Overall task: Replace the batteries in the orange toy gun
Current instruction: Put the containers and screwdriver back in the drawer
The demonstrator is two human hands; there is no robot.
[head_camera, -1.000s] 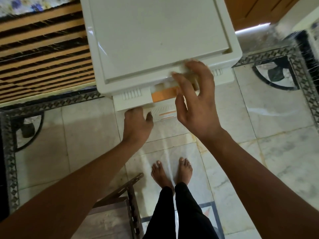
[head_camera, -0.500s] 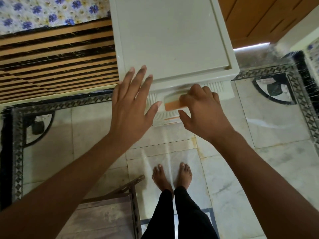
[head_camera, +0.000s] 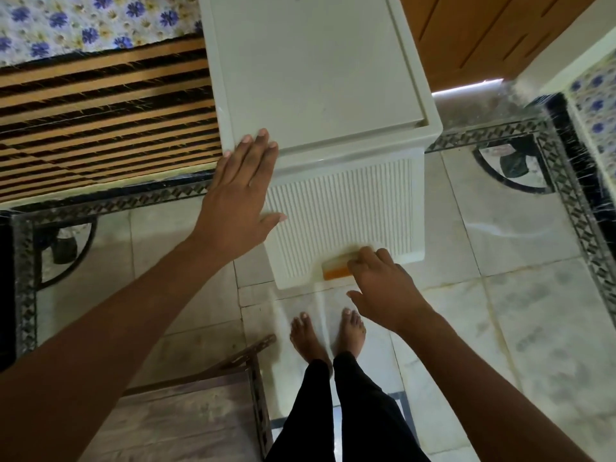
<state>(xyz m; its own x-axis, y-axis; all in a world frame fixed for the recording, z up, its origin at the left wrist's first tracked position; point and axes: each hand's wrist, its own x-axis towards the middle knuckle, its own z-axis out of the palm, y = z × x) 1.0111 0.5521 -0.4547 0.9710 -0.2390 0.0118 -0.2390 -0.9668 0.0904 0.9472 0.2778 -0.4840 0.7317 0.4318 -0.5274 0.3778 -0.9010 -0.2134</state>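
Partly our right hand (head_camera: 383, 288) hides a blurred orange handle (head_camera: 334, 272), fingers seemingly curled on it; our left hand (head_camera: 240, 195) lies flat on the cabinet (head_camera: 316, 78).

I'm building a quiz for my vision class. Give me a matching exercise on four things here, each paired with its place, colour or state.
1. left hand
2. right hand
3. drawer handle
4. wooden stool

A. orange
B. on the floor beside the feet
C. fingers straight, on the white drawer cabinet top
D. fingers curled on the handle

Pairs: 1-C, 2-D, 3-A, 4-B
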